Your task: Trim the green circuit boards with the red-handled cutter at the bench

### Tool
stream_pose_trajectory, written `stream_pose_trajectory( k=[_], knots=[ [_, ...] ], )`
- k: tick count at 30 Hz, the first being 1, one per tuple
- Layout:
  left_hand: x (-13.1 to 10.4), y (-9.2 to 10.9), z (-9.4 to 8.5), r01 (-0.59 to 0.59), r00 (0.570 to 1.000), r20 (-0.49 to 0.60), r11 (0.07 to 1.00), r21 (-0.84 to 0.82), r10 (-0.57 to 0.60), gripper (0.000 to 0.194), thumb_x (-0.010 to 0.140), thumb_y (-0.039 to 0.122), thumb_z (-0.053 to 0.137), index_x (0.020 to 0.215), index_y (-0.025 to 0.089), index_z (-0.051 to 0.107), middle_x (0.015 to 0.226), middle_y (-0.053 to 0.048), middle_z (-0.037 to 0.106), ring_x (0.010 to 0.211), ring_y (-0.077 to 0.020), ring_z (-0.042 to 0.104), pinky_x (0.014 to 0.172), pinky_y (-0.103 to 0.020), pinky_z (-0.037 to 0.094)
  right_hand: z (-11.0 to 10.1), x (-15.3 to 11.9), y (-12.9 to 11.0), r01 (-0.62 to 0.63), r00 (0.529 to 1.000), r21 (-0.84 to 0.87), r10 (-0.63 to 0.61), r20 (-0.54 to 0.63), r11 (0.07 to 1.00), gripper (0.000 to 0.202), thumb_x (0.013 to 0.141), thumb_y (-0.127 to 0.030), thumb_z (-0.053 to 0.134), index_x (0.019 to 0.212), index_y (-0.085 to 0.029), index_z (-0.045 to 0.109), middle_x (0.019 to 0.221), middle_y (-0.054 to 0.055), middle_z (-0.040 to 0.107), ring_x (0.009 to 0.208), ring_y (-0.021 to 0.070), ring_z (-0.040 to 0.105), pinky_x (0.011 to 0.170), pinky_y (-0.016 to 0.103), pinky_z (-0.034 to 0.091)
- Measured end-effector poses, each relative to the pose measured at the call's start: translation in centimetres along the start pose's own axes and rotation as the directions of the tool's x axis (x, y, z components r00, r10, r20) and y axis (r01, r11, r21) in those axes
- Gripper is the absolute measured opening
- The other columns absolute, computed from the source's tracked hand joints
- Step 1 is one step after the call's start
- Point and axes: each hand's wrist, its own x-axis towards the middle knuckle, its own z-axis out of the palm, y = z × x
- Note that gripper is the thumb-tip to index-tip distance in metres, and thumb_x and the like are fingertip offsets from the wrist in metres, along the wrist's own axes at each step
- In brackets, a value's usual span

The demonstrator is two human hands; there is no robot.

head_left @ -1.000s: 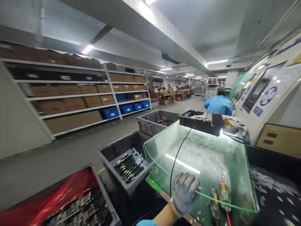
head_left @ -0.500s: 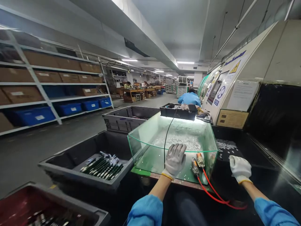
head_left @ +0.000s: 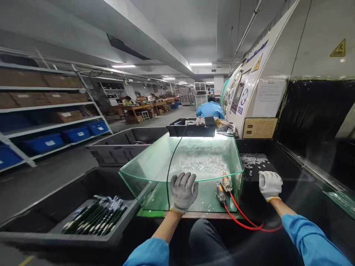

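Note:
My left hand [head_left: 183,193], in a grey-white work glove, is at the front rim of a clear glass box [head_left: 216,178]. Its fingers are stretched forward and slightly apart, with nothing visible in them. My right hand [head_left: 270,186], gloved too, is beside the front of a black tray [head_left: 280,170] holding small white pieces [head_left: 253,159]. Its fingers curl under, so what they hold, if anything, is hidden. Two air-tool-like handheld tools [head_left: 224,188] with red hoses [head_left: 244,222] lie between my hands at the glass box's front. Clear shards or scraps cover part of the box floor.
At left, a grey bin [head_left: 111,231] holds a row of dark thin panels [head_left: 95,218]. Another grey bin [head_left: 111,152] stands behind it. A black crate [head_left: 191,130] sits at the box's far end, under a co-worker in blue [head_left: 210,109]. A large machine [head_left: 277,59] stands right.
My view has swung right, so the surroundings shift left in the picture. Both hands keep about the same places beside the glass box and tray. My knee now shows below.

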Motion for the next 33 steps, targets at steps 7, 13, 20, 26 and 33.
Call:
stream_pose_trajectory(
  k=[7,13,20,26,33],
  knots=[
    [-0.2,0.2,1.9,0.027,0.993,-0.115,0.998,0.053,-0.02,0.029,0.084,0.028,0.074,0.108,0.023,0.059,0.101,-0.007,0.067,0.104,-0.0281,0.061,0.106,-0.049,0.034,0.3,0.1,-0.1,-0.002,0.999,0.026,0.003,-0.042,1.0,0.024,0.101,-0.025,0.052,0.095,-0.02,0.075,0.093,0.005,0.073,0.091,0.0216,0.061,0.1,0.039,0.038],
    [-0.4,0.7,1.4,0.051,0.996,-0.075,0.998,0.032,-0.048,0.035,0.085,0.028,0.073,0.116,0.022,0.059,0.107,-0.01,0.068,0.109,-0.0306,0.06,0.107,-0.051,0.035,0.2,0.1,-0.1,-0.011,1.0,-0.013,0.01,-0.005,1.0,0.028,0.1,-0.024,0.051,0.085,-0.019,0.074,0.086,0.006,0.073,0.082,0.0203,0.06,0.09,0.036,0.037],
    [-0.6,1.4,0.7,0.127,0.992,0.024,0.992,-0.01,-0.126,0.037,0.088,0.025,0.067,0.125,0.022,0.061,0.118,-0.013,0.068,0.122,-0.032,0.058,0.115,-0.054,0.029,-0.2,0.6,0.2,0.013,0.999,-0.005,-0.013,0.029,1.0,0.033,0.101,-0.025,0.05,0.075,-0.019,0.07,0.074,0.004,0.068,0.073,0.0192,0.055,0.084,0.035,0.033],
    [-0.9,1.2,1.0,0.079,0.997,0.004,0.994,0.075,-0.08,0.039,0.086,0.027,0.071,0.123,0.021,0.059,0.116,-0.014,0.068,0.118,-0.0346,0.06,0.112,-0.056,0.032,-0.5,0.7,0.2,0.014,1.0,0.032,-0.014,0.001,0.999,0.035,0.101,-0.027,0.052,0.07,-0.02,0.068,0.07,0.003,0.066,0.072,0.0185,0.054,0.085,0.034,0.033],
    [-1.2,1.4,1.7,0.108,0.994,-0.015,0.987,0.122,-0.107,0.035,0.085,0.029,0.07,0.117,0.02,0.06,0.115,-0.014,0.068,0.117,-0.0347,0.061,0.111,-0.057,0.034,-0.6,0.6,0.6,0.033,0.999,0.079,-0.032,-0.01,0.996,0.032,0.1,-0.024,0.052,0.072,-0.02,0.067,0.071,0.003,0.065,0.072,0.0174,0.054,0.084,0.034,0.033]
  ],
)
